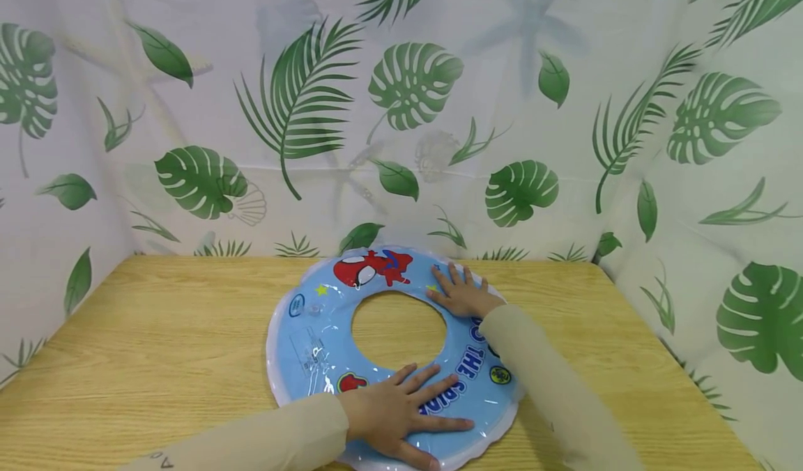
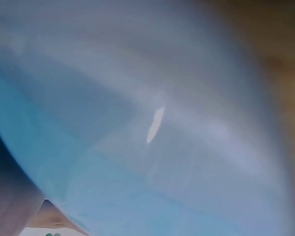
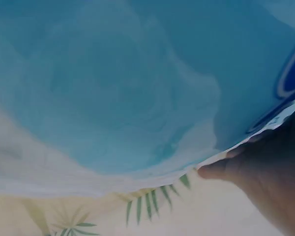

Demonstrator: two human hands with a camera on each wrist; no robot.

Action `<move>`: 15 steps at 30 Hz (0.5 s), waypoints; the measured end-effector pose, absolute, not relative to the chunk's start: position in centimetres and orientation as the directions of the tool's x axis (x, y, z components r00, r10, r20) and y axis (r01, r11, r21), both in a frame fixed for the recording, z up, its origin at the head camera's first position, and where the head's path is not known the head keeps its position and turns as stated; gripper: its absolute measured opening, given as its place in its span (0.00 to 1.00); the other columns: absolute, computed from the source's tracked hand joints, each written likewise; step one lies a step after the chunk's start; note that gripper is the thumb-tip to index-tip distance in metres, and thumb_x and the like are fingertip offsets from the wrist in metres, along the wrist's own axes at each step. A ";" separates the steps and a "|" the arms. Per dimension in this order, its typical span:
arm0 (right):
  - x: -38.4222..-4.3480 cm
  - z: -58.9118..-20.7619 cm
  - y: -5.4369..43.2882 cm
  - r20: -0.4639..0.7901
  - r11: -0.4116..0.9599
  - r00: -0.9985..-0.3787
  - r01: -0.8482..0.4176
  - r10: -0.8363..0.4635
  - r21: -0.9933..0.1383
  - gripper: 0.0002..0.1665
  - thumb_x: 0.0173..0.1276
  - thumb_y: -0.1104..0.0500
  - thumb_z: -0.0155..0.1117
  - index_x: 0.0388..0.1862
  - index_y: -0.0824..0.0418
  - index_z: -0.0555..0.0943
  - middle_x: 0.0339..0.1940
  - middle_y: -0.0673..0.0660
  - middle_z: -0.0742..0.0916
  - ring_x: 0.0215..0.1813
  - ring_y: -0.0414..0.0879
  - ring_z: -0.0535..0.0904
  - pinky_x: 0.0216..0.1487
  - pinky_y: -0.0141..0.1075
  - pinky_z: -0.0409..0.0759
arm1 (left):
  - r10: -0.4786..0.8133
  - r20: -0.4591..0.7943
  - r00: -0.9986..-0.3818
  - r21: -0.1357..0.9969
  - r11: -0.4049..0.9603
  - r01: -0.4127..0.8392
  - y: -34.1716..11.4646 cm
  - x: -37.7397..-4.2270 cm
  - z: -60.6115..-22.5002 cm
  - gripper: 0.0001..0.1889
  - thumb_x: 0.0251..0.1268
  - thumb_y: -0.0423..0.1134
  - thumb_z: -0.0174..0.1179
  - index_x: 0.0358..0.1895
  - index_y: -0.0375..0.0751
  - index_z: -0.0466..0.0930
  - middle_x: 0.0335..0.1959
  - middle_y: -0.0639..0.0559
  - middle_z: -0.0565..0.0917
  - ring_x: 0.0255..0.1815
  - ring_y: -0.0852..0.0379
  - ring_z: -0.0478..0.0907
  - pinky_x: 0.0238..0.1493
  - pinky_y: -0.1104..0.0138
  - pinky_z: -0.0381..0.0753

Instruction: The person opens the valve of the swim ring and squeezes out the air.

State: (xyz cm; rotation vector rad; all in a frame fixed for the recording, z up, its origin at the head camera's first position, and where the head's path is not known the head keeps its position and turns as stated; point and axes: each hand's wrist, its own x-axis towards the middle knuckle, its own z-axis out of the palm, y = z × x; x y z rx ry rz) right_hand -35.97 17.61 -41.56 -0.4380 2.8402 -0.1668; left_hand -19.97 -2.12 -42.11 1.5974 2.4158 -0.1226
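Observation:
An inflated light-blue swim ring [image 1: 314, 345] with a white edge lies flat on the wooden table, the table showing through its round hole. A red cartoon figure in a mask is printed on its far side, blue lettering on its near right. My left hand [image 1: 401, 415] rests on the near part of the ring, fingers spread and pointing right. On the far right part, my right hand [image 1: 463, 294] lies with its fingers spread over the top. Close up, the left wrist view is filled by the ring's glossy vinyl [image 2: 137, 162]. In the right wrist view, fingers [image 3: 219, 169] touch the blue vinyl [image 3: 113, 98].
The wooden table [image 1: 157, 345] extends to both sides of the ring. White cloth [image 1: 439, 199] printed with green leaves hangs behind the table and along its left and right sides. Light sleeves cover both forearms.

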 end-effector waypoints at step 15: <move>-31.3 -42.3 17.6 -0.103 0.965 -0.983 -0.123 -0.150 -0.230 0.41 0.71 0.35 0.32 0.74 0.58 0.47 0.73 0.70 0.49 0.71 0.72 0.38 0.62 0.70 0.39 | 0.892 -0.244 -0.380 0.022 0.397 0.917 -2.1 -19.9 -42.2 0.33 0.61 0.71 0.30 0.66 0.80 0.27 0.75 0.55 0.29 0.75 0.46 0.29 0.72 0.49 0.40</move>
